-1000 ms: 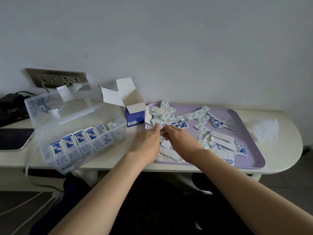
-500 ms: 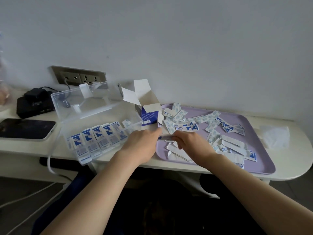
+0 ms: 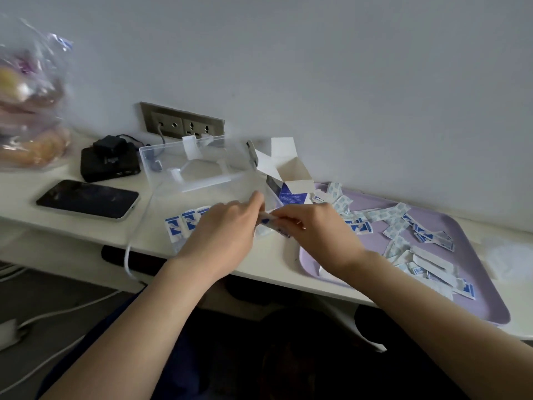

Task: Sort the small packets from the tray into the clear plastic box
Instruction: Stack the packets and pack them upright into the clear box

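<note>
A person's two hands meet over the counter edge, between a clear box (image 3: 202, 174) and a lilac tray (image 3: 476, 284). The left hand (image 3: 222, 235) and right hand (image 3: 320, 235) each pinch an end of a small stack of packets (image 3: 272, 226), both grips closed on it. More packets (image 3: 403, 226) lie scattered on the tray; a row stands filed in the box. They look light, thin and slippery, likely to fan apart, so pinching the stack across its short edges seems safest. The counter is pale and smooth, against a plain wall. A phone (image 3: 86, 199), a charger (image 3: 109, 160), an open carton (image 3: 288, 180) and a bag (image 3: 28, 105) sit nearby.
</note>
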Tool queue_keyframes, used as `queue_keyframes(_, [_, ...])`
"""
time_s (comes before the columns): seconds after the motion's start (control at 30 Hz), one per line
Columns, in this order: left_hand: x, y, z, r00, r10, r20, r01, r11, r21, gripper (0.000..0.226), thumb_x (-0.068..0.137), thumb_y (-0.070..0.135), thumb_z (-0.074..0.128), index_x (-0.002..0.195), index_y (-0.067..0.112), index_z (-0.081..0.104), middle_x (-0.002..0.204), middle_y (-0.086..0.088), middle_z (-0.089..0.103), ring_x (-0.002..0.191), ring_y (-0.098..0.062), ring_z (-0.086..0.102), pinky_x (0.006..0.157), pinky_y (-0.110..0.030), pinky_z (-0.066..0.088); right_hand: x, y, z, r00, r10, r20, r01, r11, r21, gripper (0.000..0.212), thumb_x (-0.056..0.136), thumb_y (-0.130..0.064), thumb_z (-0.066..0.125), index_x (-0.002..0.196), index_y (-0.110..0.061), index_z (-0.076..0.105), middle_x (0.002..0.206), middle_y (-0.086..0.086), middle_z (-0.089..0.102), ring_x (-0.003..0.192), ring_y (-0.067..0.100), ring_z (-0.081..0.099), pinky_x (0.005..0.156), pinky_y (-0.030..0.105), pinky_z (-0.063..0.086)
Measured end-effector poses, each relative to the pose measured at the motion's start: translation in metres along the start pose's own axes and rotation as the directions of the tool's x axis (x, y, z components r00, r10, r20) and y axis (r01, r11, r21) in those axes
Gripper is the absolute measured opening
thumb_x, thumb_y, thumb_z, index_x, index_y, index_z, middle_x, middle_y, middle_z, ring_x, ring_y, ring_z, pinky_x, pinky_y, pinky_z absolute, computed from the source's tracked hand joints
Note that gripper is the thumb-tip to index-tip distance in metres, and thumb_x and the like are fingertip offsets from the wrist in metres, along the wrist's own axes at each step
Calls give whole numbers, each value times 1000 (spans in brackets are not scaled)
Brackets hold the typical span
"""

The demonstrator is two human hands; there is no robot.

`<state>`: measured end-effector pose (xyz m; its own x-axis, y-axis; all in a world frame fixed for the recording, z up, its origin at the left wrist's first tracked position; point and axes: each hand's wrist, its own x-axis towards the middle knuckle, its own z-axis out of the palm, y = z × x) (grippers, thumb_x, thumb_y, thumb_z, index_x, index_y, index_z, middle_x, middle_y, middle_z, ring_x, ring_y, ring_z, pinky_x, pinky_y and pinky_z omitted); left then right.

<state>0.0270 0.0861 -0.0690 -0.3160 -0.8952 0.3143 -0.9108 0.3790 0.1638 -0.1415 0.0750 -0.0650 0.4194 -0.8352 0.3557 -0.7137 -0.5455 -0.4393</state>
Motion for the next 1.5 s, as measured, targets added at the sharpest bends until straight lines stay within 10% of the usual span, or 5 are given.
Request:
queue_keyframes(0.3, [-12,-58,-17,945,-240,-221,186,953,-240,27,96,19,49,122,14,42,105,-4,57,90,-26,57,70,-33,40,65,-28,25,990,125,68,-131,987,97,30,86,-18,61,59,-6,56,53,5,38,57,12,23,50,25,26])
queue_keyframes(0.57, [-36,-100,-10,950,-302,79,299,953,54,41,97,30,44,136,18,36,132,-5,40,121,-23,37,97,-34,32,97,-20,63,935,302,187,-301,953,-35,17,86,-19,61,90,-10,76,82,5,71,62,12,53,59,23,41])
queue_keyframes(1.17, [-38,-103,-6,901,-380,209,378,924,54,38,101,33,32,135,17,35,137,-7,34,124,-24,31,99,-34,31,122,12,87,702,594,393,-356,770,-529,34,91,-23,56,118,-3,58,114,11,61,89,21,54,64,21,41])
queue_keyframes(1.33, [-38,-102,-7,896,-384,224,387,922,34,38,101,33,32,136,18,34,138,-7,32,127,-24,29,101,-35,30,123,11,89,661,604,445,-372,779,-505,28,88,-19,60,109,0,57,92,9,51,84,19,47,72,23,37])
queue_keyframes(1.5, [-38,-102,-7,896,-380,230,385,922,22,38,101,31,33,136,17,33,138,-9,31,127,-25,28,102,-35,29,125,8,93,671,613,416,-348,757,-553,28,90,-17,55,70,-8,39,66,0,37,56,10,34,49,16,27])
